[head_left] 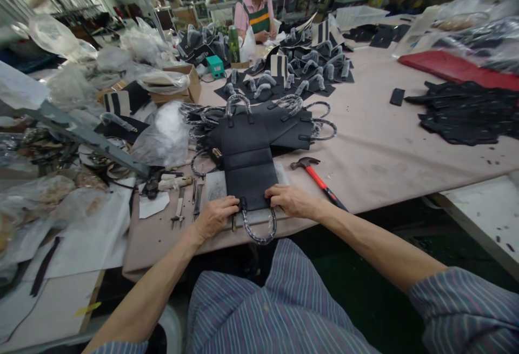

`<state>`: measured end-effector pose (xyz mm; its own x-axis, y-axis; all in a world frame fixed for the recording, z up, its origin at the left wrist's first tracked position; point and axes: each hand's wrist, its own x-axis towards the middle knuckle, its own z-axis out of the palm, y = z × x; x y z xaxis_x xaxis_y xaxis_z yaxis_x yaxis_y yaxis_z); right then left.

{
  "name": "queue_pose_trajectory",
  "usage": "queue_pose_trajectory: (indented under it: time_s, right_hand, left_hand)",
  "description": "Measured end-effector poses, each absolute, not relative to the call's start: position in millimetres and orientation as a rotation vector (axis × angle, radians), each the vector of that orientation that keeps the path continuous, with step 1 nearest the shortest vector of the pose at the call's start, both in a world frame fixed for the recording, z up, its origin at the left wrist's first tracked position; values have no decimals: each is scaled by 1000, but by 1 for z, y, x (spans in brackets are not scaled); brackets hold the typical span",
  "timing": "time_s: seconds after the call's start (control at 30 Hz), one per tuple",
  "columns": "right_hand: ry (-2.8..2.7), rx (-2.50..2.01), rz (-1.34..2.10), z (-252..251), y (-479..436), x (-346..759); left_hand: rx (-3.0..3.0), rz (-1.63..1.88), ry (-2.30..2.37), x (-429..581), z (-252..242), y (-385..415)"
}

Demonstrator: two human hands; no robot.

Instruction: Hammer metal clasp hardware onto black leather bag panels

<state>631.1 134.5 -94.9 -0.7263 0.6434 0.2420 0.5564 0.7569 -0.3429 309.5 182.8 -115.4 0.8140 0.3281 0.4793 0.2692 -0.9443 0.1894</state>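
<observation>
A long black bag panel (249, 173) lies flat in front of me, creased across its middle, with a wrapped handle at each end. My left hand (217, 214) has its fingers closed at the panel's near left corner, by the base of the near handle (259, 236). At the near right corner, my right hand (290, 200) pinches the edge by the handle's other base. The near handle hangs over the table's front edge. Under the panel is a pale slab (216, 186). Beyond it lie more black bag panels (290, 124) with plastic-wrapped handles, stacked and overlapping.
A red-handled hammer (318, 180) lies to the right, and slim metal tools (178, 209) to the left. Farther off are a phone-like black object (397, 97), a pile of black pieces (466, 113) and a green box (214, 66). Across the table sits a co-worker (256, 11).
</observation>
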Motion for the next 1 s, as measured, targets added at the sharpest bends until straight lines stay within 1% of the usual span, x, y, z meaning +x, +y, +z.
queue_pose_trajectory:
  time_s: [0.13, 0.27, 0.57, 1.0]
  right_hand:
    - [-2322, -945, 394, -122, 114, 632]
    - [-2120, -924, 472, -134, 101, 626]
    - [-1995, -951, 369, -134, 94, 619]
    - [-2039, -1040, 465, -124, 90, 615]
  left_hand:
    - [2943, 788, 604, 311, -122, 174]
    - [2907, 833, 768, 317, -124, 164]
    - [2860, 865, 863, 324, -120, 148]
    - [2793, 933, 897, 326, -124, 142]
